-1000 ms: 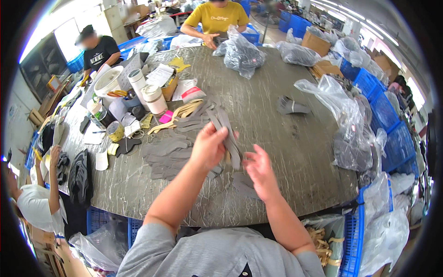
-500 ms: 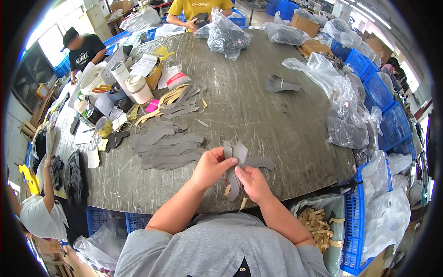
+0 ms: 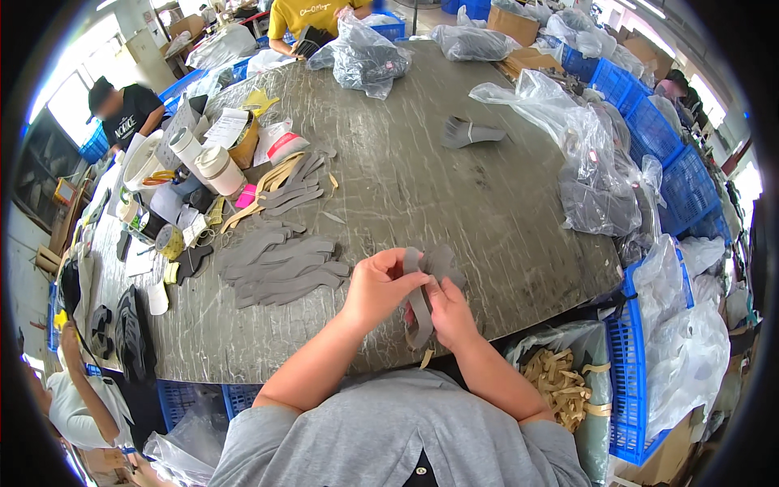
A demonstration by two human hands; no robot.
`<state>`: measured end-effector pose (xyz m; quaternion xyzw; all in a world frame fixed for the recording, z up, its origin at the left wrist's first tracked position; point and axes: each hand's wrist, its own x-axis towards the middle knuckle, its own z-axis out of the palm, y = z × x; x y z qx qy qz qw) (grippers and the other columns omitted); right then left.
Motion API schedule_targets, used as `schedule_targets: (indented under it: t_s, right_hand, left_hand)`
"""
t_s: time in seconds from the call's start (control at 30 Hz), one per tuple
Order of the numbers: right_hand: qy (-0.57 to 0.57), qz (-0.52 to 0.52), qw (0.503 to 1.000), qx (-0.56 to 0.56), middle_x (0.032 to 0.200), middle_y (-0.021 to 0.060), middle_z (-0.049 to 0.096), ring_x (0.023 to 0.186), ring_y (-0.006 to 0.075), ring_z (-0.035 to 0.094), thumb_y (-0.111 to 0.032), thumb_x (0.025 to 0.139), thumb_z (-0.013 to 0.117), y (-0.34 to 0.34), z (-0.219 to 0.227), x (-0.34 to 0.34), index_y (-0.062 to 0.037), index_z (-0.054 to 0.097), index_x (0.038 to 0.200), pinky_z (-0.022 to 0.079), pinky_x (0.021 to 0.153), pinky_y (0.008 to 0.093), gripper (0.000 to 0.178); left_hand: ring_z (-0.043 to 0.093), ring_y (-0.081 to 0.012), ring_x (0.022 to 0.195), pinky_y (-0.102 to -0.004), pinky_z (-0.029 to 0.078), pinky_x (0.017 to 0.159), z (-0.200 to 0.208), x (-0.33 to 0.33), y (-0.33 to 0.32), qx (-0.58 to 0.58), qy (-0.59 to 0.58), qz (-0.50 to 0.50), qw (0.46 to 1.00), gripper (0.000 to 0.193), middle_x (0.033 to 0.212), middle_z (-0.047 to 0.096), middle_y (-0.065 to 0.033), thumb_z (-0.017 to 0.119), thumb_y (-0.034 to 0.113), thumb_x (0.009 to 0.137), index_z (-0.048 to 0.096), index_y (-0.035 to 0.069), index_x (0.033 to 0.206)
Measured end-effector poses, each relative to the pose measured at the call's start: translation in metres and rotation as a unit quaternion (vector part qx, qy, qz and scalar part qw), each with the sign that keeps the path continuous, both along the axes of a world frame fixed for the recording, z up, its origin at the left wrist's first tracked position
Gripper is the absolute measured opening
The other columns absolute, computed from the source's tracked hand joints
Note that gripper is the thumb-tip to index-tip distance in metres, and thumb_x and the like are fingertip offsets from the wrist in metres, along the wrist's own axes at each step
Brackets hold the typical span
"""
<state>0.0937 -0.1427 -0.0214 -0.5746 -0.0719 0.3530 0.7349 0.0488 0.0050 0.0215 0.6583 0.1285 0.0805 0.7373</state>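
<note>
Worn tabletop (image 3: pixel 503 211): near its five o'clock, left hand (image 3: pixel 377 284) and right hand (image 3: pixel 452 312) pinch grey strips (image 3: pixel 439 260), presumably steadying them; loose grey pieces (image 3: pixel 276 268) lie at the hands' nine o'clock, seemingly for reach.

The table (image 3: pixel 389 162) looks dark and rough to me, with pale scratchy lines and a dull shine in places. The grey strips (image 3: pixel 280 268) on it look matt and soft, like cloth. I can see bags (image 3: pixel 361 61) of thin, see-through plastic, all crinkly and shiny. The crates (image 3: pixel 690 195) are hard blue plastic. Over there the box (image 3: pixel 513 26) is dull brown cardboard. The jar (image 3: pixel 219 170) looks smooth. The shirt (image 3: pixel 324 414) nearest me is grey cloth, matt and wrinkly.
</note>
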Motion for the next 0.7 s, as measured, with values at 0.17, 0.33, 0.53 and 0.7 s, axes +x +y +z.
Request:
schedule_targets:
  t_s: [0.17, 0.33, 0.53, 0.7]
  right_hand:
    - [-0.004, 0.015, 0.993, 0.115, 0.082, 0.007, 0.061, 0.07, 0.0161, 0.061, -0.043, 0.103, 0.046, -0.005, -0.003, -0.005, -0.0042, 0.054, 0.112, 0.052, 0.064, 0.0314, 0.041]
    - [0.105, -0.024, 0.987, 0.119, 0.087, 0.0097, 0.064, 0.073, 0.0176, 0.063, -0.036, 0.103, 0.048, -0.013, -0.005, 0.001, -0.0041, 0.055, 0.108, 0.053, 0.065, 0.0334, 0.033]
    - [0.129, -0.097, 0.981, 0.109, 0.093, 0.009, 0.064, 0.079, 0.0186, 0.063, -0.042, 0.101, 0.052, -0.018, -0.018, 0.021, -0.0043, 0.056, 0.11, 0.054, 0.068, 0.0343, 0.039]
    - [0.1, 0.049, 0.964, 0.242, 0.089, 0.0058, 0.06, 0.077, 0.0172, 0.061, -0.049, 0.096, 0.057, -0.025, -0.006, 0.017, -0.0041, 0.054, 0.118, 0.052, 0.067, 0.0329, 0.05]
  left_hand:
    - [0.055, -0.0055, 0.073, -0.0224, 0.046, 0.063, -0.007, 0.015, -0.018, 0.118, -0.043, 0.089, 0.988, 0.02, 0.084, 0.061, 0.0009, 0.074, -0.001, 0.082, 0.065, 0.001, 0.099]
    - [0.051, -0.0063, 0.068, -0.023, 0.044, 0.062, -0.014, 0.013, -0.013, 0.028, 0.01, 0.012, 0.999, 0.012, 0.084, 0.06, 0.0012, 0.072, 0.002, 0.086, 0.064, 0.003, 0.095]
    - [0.054, -0.006, 0.071, -0.0222, 0.043, 0.061, 0.008, 0.011, -0.007, -0.158, -0.073, -0.072, 0.982, 0.005, 0.081, 0.062, 0.0016, 0.068, 0.002, 0.088, 0.064, 0.003, 0.089]
    - [0.058, -0.0055, 0.074, -0.0235, 0.047, 0.062, 0.022, 0.033, -0.027, 0.051, 0.131, -0.085, 0.986, 0.01, 0.081, 0.064, -0.0004, 0.069, 0.008, 0.09, 0.063, 0.002, 0.088]
